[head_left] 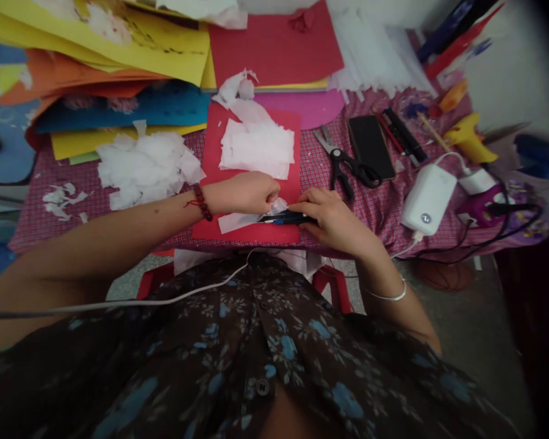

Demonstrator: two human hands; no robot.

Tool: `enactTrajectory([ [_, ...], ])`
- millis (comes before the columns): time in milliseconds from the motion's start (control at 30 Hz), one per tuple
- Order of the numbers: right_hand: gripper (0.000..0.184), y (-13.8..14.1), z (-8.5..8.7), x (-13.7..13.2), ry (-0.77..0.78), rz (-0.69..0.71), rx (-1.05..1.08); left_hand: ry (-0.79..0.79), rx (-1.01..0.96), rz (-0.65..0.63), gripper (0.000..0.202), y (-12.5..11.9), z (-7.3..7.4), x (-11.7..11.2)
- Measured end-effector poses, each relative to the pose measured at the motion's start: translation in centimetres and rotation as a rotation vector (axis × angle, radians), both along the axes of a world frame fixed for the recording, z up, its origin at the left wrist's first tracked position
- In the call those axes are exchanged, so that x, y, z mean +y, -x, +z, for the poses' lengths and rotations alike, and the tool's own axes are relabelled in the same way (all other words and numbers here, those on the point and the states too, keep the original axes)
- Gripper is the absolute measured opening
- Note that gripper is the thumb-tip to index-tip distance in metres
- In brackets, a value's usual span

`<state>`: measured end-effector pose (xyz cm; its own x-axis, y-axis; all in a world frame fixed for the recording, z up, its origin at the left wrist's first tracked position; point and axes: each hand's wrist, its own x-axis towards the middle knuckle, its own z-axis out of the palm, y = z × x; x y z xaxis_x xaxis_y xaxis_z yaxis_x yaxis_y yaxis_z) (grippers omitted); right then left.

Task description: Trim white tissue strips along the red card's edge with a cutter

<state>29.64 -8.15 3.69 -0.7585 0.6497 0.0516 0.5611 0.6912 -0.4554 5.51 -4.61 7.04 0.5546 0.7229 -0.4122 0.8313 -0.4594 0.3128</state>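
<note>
My left hand is closed in a pinch on white tissue paper over a red sheet. A strip of this paper extends leftward below the wrist. Fingers of my right hand are wrapped round small blue-and-black scissors, whose narrow blades point left against the paper. Part of the handle is hidden in the palm. Just beyond my hands, a stack of cut white tissue pieces rests on the same red sheet.
Left of the red sheet is a heap of white paper pieces. Black-handled scissors, a phone, markers and a white power bank lie to the right. Coloured sheets are piled behind. A cable crosses my front.
</note>
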Motion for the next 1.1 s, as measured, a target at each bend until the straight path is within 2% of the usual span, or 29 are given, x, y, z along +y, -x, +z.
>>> enactTrajectory([
  [133, 0.049, -0.9, -0.2, 0.2, 0.005, -0.028, 0.003, -0.002, -0.108, -0.011, 0.019, -0.4, -0.6, 0.4],
  [267, 0.047, -1.0, -0.5, 0.2, 0.018, -0.024, 0.024, -0.229, -0.232, 0.014, 0.041, 2.3, -2.3, -0.4],
  [333, 0.046, -1.0, -0.6, 0.3, 0.025, -0.021, 0.034, -0.339, -0.203, 0.004, 0.051, 4.1, -3.4, -1.3],
  [433, 0.045, -1.0, -0.6, 0.4, 0.033, -0.017, 0.041, -0.396, -0.148, -0.024, 0.060, 6.2, -5.1, -2.5],
  [567, 0.047, -1.1, -0.5, 0.7, 0.044, -0.004, 0.055, -0.423, -0.109, -0.039, 0.061, 7.1, -6.6, -3.2],
  [667, 0.046, -0.9, -0.4, 1.2, 0.070, 0.016, 0.071, -0.413, -0.113, -0.023, 0.061, 6.9, -6.7, -3.1],
  [967, 0.045, 0.1, 0.1, 2.7, 0.110, 0.067, 0.039, -0.386, -0.087, -0.003, 0.060, 6.2, -5.6, -3.5],
  [1100, 0.043, 0.2, 0.5, 2.5, 0.113, 0.073, 0.015, -0.375, -0.105, 0.003, 0.060, 6.3, -5.5, -3.6],
])
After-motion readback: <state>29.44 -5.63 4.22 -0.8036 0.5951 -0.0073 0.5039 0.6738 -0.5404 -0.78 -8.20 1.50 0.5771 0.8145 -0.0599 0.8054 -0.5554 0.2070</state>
